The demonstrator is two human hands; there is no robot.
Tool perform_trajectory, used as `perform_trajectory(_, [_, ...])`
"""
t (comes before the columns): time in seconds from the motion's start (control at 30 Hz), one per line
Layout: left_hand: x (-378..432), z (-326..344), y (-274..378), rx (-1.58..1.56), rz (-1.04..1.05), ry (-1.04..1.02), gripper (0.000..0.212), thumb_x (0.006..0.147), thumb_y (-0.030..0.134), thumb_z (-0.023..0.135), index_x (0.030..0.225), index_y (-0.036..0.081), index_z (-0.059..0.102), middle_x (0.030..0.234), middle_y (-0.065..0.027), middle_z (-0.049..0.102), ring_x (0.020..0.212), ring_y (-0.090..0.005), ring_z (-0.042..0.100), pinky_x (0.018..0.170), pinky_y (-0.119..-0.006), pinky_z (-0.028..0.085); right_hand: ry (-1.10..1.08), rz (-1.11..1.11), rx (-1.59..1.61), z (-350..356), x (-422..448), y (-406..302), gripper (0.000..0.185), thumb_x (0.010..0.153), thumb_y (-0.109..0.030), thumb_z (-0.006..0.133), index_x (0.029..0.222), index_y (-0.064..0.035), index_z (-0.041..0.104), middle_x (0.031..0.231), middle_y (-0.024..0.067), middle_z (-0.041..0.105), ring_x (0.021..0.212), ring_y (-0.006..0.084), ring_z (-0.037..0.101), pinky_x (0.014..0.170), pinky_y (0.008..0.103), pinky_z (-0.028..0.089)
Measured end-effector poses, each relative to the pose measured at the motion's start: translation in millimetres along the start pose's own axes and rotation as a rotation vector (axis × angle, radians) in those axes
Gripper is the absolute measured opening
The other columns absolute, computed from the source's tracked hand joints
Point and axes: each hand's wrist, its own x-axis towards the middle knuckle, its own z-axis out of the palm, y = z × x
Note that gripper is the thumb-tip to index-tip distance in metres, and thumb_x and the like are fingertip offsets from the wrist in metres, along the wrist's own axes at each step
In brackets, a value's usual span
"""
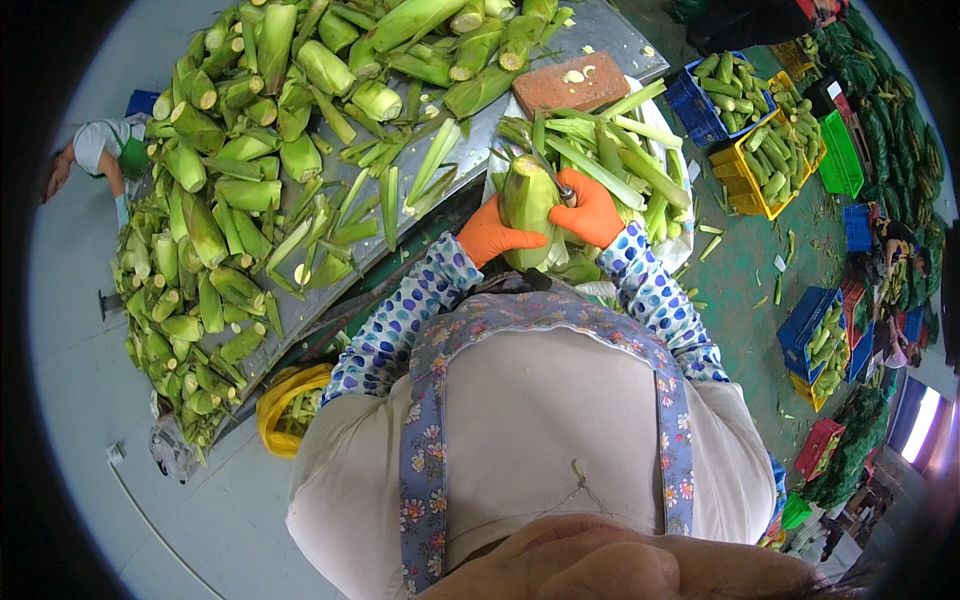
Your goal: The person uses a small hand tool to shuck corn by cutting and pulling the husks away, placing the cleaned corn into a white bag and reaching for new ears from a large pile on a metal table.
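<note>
An ear of corn in its green husk point(527, 206) is held upright in front of my body, its cut stem end facing up. My left hand point(495, 234), in an orange glove, grips the ear's left side low down. My right hand point(589, 210), gloved the same, holds a small knife point(565, 193) by its handle against the ear's right side; much of the blade is hidden. Stripped husk leaves point(645, 161) lie heaped just beyond my right hand. A brick point(571, 82) with small pale scraps on top lies at the metal table's edge.
Many husked ears point(199, 232) cover the metal table point(600, 34) ahead and to the left. A yellow bag point(279, 435) of husks stands below it. Crates of corn, one blue point(686, 112) and one yellow point(739, 176), stand on the right floor. Another person point(105, 146) is at the far left.
</note>
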Motion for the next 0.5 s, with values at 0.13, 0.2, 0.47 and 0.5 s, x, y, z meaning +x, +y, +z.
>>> perform_trajectory(0.13, [-2,-8,3,0.066,0.008,-0.089,0.077,0.071,0.005,0.08,0.137,0.006,0.042,0.127,-0.0054,0.055,0.118,-0.0181,0.051,0.101,-0.035,0.041,-0.072,0.068,0.391,4,5,20,0.016,0.073,-0.004,0.062,0.088,-0.0024,0.061,0.078,0.0015,0.06,0.07,0.0109,0.053,0.064,0.0261,0.043])
perform_trajectory(0.2, [-3,-15,4,0.076,-0.017,-0.113,0.079,0.07,0.006,0.081,0.138,0.006,0.041,0.128,-0.0055,0.055,0.119,-0.018,0.05,0.102,-0.035,0.04,-0.076,0.083,0.469,6,4,15,0.017,0.072,-0.001,0.061,0.089,-0.0024,0.062,0.078,0.0005,0.061,0.069,0.0098,0.053,0.062,0.0247,0.042])
perform_trajectory(0.47, [6,-52,-27,-0.25,-0.045,-0.14,0.088,0.065,0.01,0.083,0.14,0.002,0.038,0.132,-0.0081,0.053,0.123,-0.0232,0.05,0.107,-0.038,0.036,0.216,0.322,0.967,29,5,12,0.024,0.066,0.004,0.061,0.089,0.0005,0.064,0.069,0.001,0.061,0.054,0.0119,0.052,0.051,0.0248,0.041])
perform_trajectory(0.5, [7,-49,-26,-0.275,0.027,-0.079,0.086,0.066,0.01,0.082,0.139,0.002,0.038,0.133,-0.0082,0.052,0.124,-0.0235,0.049,0.107,-0.038,0.035,0.219,0.321,0.968,28,5,13,0.024,0.066,0.004,0.061,0.089,0.0005,0.064,0.069,0.001,0.061,0.054,0.0119,0.052,0.051,0.0248,0.041])
